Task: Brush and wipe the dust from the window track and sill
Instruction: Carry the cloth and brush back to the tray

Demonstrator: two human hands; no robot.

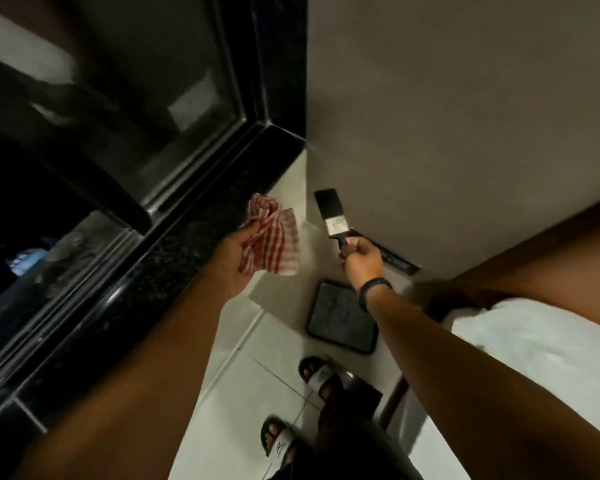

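My left hand [234,261] grips a crumpled red-and-white striped cloth [274,233], held just off the right end of the black granite window sill [174,244]. My right hand [362,259] holds a flat paintbrush [333,216] by its dark handle, black bristles pointing up and away, in the air in front of the grey wall. Both are to the right of the sill, not touching it. The window track [187,171] runs along the dark frame behind the sill, with dust streaks on it. The glass [118,81] above is dark and reflective.
A grey wall [465,116] stands right of the window, with a black strip [395,259] at its foot. A dark square mat [343,318] lies on the tiled floor [257,375]. My feet in white slides [323,375] are below. White bedding [534,358] lies at right.
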